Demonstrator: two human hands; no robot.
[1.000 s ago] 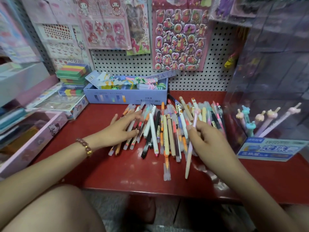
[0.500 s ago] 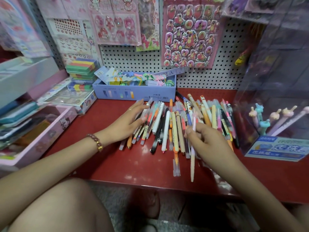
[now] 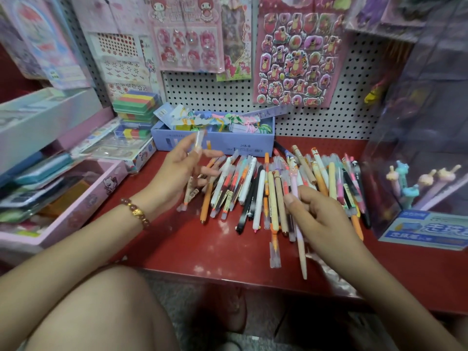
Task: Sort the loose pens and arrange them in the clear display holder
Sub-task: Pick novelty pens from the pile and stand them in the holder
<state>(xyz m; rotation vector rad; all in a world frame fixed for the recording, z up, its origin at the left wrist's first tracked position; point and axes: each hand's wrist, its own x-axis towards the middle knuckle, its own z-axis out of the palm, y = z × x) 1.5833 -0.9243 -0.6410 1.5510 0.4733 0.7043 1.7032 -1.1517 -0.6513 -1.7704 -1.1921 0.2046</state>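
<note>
While pens (image 3: 243, 183) lie heaped on shelf (image 3: 177, 249), each hand holds one.
L hand (image 3: 177, 173) seems to pinch a blurred clear pen (image 3: 199, 141); R hand (image 3: 319, 216) grips pink pen (image 3: 301, 254).

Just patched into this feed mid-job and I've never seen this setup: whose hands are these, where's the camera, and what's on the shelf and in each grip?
There is no machine here: a person works with two bare hands, and the single camera sits on their head, looking forward and down. A pile of loose pens lies on the red shelf, with a blue box behind it against the pegboard. The clear display holder stands at the right, with a few animal-topped pens inside. The left hand, raised over the pile, has a clear-capped pen in its grip, though it is blurred. The right hand has its grip curled round a pale pink pen that reaches toward the shelf's front edge.
</note>
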